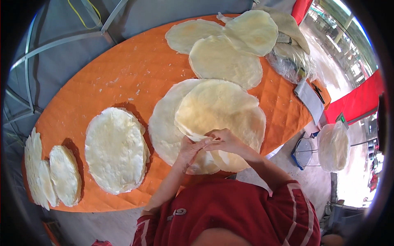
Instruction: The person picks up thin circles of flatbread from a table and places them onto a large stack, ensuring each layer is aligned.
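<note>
My left hand (192, 149) and my right hand (226, 140) meet at the near edge of a large, thin round flatbread (218, 107). Both pinch its edge, which is lifted and partly folded between the fingers. Beneath it lies another pale flatbread (164, 123), spread out and showing on the left. Further back, three overlapping flatbreads (226, 61) lie flat. To my left stands a tall stack of flatbreads (115, 150) with uneven edges.
The orange-covered table (123, 73) has crumbs scattered on it. More flatbread stacks (64, 175) stand at the far left. A plastic bag (291, 63) and a folded grey cloth (309, 98) lie at the right. Beyond the table's edge are a scale (303, 152) and a bagged stack (334, 147).
</note>
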`<state>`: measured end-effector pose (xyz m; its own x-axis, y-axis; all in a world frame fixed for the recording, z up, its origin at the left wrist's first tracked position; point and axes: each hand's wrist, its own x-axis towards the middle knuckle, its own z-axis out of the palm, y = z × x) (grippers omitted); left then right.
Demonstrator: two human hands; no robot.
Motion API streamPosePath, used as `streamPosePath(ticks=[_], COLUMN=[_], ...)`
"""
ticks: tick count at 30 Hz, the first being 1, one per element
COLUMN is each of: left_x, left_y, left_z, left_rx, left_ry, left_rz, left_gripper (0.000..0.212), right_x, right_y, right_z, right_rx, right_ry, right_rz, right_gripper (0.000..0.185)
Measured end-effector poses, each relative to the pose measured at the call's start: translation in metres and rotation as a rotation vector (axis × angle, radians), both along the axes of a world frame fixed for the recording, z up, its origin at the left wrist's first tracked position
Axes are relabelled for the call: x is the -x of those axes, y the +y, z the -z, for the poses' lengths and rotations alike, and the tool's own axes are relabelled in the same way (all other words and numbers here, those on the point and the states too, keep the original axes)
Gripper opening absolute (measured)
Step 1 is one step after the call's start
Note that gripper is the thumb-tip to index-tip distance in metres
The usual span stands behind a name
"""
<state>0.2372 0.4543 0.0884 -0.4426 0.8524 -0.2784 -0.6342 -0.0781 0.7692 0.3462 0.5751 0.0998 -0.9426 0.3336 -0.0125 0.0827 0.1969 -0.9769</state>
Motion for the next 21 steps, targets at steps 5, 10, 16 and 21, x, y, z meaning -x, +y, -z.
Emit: streamPosePath(ticks=[5, 10, 16, 21], left_x=[0.006, 0.022, 0.045, 0.058], left_y=[-0.009, -0.011, -0.033, -0.067], left_z=[0.031, 0.026, 0.078, 0.081], left_rx=[0.117, 0.107, -0.042, 0.041], left_ry=[-0.149, -0.397, -0.361, -0.359], left_rz=[-0.048, -0.125, -0.083, -0.248], left_gripper=[0.020, 0.032, 0.024, 0.033], right_x=[-0.044, -0.009, -0.039, -0.020], right_y=[0.063, 0.101, 0.196, 0.123], right_z=[0.008, -0.164, -0.244, -0.319], right_rx=[-0.273, -1.000, -0.663, -1.056], right_ry=[-0.222, -0.336, -0.212, -0.100], right_rz=[0.190, 0.102, 0.276, 0.417], right_gripper=[0.024, 0.018, 0.013, 0.018])
